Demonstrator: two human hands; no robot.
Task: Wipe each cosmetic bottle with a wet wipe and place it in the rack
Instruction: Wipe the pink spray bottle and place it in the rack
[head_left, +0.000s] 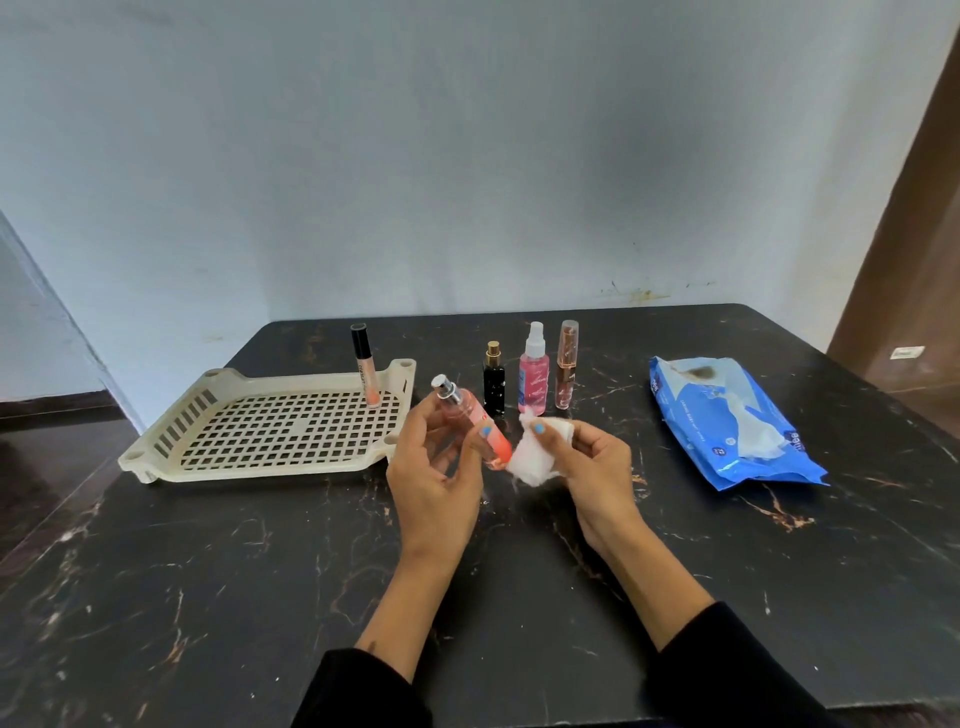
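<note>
Black sleeves (363, 691) reach over a dark marble table (208, 597) by a blue wall (467, 156); left hand (434, 473) grips a pink bottle (475, 423), right hand (592, 467) pinches a wet wipe (535, 457), maybe touching it

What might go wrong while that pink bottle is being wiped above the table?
1. The left hand holds the tilted pink bottle only at the fingertips; a damp wet wipe in the right hand may make it slip.
2. Three bottles, such as the black bottle, stand just behind; a bump might topple them.
3. The tall tube in the rack looks easily tipped.
</note>
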